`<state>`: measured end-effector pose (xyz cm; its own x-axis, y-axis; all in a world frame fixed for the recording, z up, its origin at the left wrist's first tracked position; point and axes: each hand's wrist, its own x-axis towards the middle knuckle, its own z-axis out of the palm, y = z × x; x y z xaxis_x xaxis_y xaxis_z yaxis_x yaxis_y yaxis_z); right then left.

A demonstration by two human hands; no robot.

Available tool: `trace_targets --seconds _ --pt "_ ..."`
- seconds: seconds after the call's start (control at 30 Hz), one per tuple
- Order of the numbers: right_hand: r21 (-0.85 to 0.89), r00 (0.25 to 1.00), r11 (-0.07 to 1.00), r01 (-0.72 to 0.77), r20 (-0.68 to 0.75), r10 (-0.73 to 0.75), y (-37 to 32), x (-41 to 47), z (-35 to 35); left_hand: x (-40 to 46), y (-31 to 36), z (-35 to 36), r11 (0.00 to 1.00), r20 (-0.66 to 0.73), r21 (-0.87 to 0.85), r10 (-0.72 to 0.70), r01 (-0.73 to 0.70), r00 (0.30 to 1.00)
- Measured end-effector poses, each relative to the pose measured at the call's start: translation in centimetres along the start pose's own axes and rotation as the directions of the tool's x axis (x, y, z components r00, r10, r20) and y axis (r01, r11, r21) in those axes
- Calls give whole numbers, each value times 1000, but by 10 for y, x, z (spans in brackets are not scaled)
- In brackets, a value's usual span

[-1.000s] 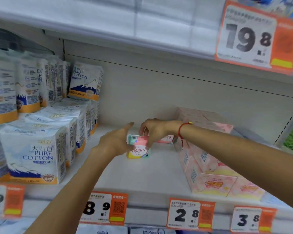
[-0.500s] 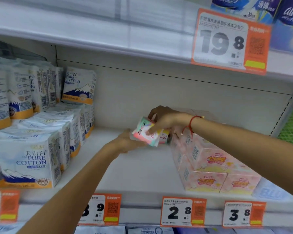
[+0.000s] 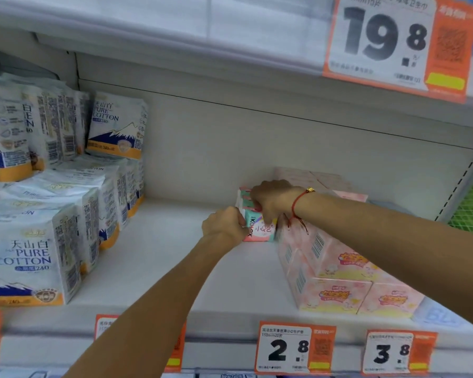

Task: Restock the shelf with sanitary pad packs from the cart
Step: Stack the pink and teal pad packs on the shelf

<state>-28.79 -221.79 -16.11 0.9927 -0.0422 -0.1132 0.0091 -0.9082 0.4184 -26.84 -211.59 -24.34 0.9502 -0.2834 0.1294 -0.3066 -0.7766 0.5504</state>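
Both hands, left (image 3: 224, 227) and right (image 3: 275, 200), grip one small pad pack (image 3: 260, 227) on the shelf (image 3: 175, 268)

Retail shop aisle: white metal shelving (image 3: 159, 271) is carrying orange-and-white price tags (image 3: 295, 347) along its edges, and stacked white cotton-pad packs (image 3: 30, 257) are facing outward.

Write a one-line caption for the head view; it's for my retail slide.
Both hands set small pad packs on the shelf beside pink packs.

Head view, close, facing shelf (image 3: 153, 274)
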Motion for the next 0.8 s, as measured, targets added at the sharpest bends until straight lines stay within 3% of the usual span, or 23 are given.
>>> trace_targets --seconds 0.2,0.4,0.53,0.67,0.8 --pt "20 1000 1000 -10 -12 10 3 6 5 10 -3 9 997 15 -76 -22 23 1000" --pt "125 1000 992 28 8 -29 11 -5 0 4 -8 2 980 176 -197 -3 38 984" --pt "241 969 956 166 -219 -112 26 -46 -10 -19 -4 -19 969 157 -245 21 18 987" --pt "505 890 804 316 -451 -66 47 -126 -13 -69 17 -43 927 87 -367 112 -72 990" --pt "647 889 683 339 -457 -9 72 -215 13 -133 58 -48 870 65 -454 247 -192 967"
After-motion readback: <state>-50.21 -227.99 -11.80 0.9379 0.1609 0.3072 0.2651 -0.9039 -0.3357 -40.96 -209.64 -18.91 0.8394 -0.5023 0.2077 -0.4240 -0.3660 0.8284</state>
